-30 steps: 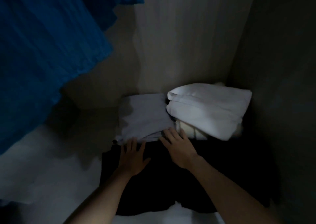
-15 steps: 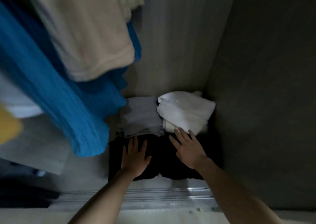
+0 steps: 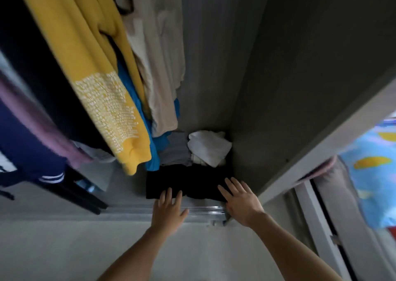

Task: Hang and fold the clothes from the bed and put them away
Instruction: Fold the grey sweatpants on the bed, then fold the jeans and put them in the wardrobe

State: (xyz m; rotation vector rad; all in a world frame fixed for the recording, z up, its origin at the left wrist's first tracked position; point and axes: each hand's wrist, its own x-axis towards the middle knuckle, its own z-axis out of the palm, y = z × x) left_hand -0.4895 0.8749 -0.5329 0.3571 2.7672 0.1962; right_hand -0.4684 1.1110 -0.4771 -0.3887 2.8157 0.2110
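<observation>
Reaching forearms: we see both bare arms stretch from the bottom edge toward the wardrobe floor, and more of them shows than half a second ago, since our view has pulled back and up.
Left hand (image 3: 169, 211): fingers straight and slightly apart, thumb out to the side. The palm now hangs over the metal door track (image 3: 203, 211) and only the fingertips overlap the front edge of the black folded garment (image 3: 192, 182); half a second ago the whole hand lay flat on it.
Right hand (image 3: 241, 201): fingers spread and straight over the garment's front right corner, drawn back from where it lay further in. We cannot tell whether either hand touches the cloth.
Black folded garment: flat on the wardrobe floor just behind the track, in the same spot as before.
Grey folded pile (image 3: 175, 152): directly behind the black garment, on the left, unmoved.
White folded pile (image 3: 210, 147): beside the grey one, against the wardrobe's side wall (image 3: 278, 87), unmoved.
Hanging clothes: a blue garment (image 3: 154, 150) and a beige one (image 3: 158, 66) hang over the piles as before. A yellow sweatshirt (image 3: 102, 87) with white print now shows in full, and dark navy and purple pieces (image 3: 25, 130) have come into view at the far left.
Patterned bedding (image 3: 372, 173): newly in view past the wardrobe's right edge.
</observation>
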